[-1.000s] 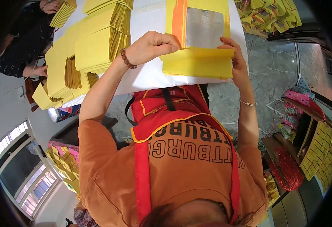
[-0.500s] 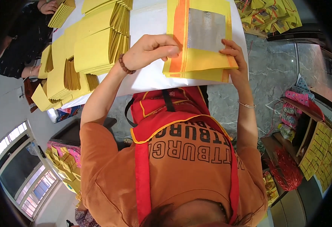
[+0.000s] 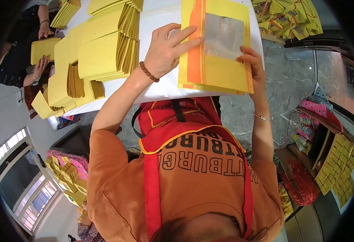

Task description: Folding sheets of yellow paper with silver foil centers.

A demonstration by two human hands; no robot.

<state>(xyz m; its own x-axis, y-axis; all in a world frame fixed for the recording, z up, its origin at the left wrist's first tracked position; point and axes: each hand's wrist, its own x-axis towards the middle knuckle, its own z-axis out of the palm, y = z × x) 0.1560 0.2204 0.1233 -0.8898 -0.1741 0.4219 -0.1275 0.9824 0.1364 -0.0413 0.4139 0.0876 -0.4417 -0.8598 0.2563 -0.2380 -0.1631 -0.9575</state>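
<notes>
Here, shirt: orange [image 3: 185, 191], nearest the camera, with bold dark lettering in rows across the chest, upside down in this view.
Apron: red [image 3: 161, 136] with yellow edging and dark straps, over the shirt; small pale marks near its waist are too small to read.
Left hand: fingers spread [image 3: 167, 48], the foremost reaching over the orange stripe; a brown bead bracelet circles the wrist.
Right hand: curled at the right edge of the paper [image 3: 254, 66], partly hidden by it; whether it pinches the edge I cannot tell.
Yellow paper: layered sheets [image 3: 223, 74] lying at the near edge of the table, with an orange stripe [image 3: 195, 60] and a plain silver patch [image 3: 224, 34].
Table: white-covered [image 3: 157, 24].
Folded stacks: yellow [image 3: 100, 58], crowding the table's left side, beyond the left forearm.
Red strands: a bundle [image 3: 301, 183], off to the right.
Tied pile: yellow packets with red strings [image 3: 286, 18], past the table's far right.
Co-worker: hands around a yellow packet [image 3: 44, 47], beyond the stacks.
</notes>
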